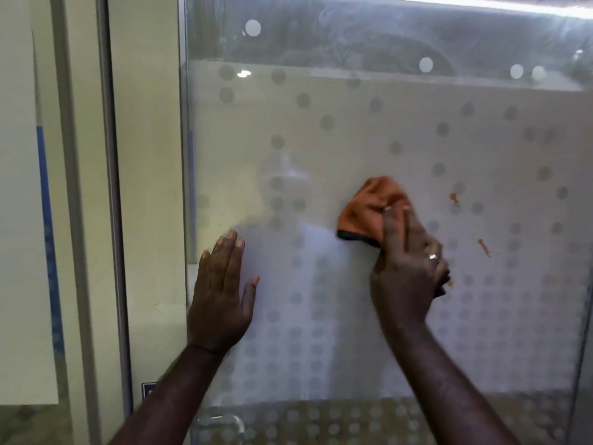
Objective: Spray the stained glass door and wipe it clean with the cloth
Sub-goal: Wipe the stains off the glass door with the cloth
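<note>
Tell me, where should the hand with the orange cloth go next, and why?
Probably sideways to the right. The right hand presses the orange cloth on the glass door, and two brownish stains sit on the glass just right of it, not yet wiped. The left hand lies flat on the glass, seemingly steadying the door.

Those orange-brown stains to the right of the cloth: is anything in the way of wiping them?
Nothing visible. The right hand presses the orange cloth on the glass door; only bare dotted glass lies between it and the upper stain and lower stain. The left hand rests flat, far left.
</note>
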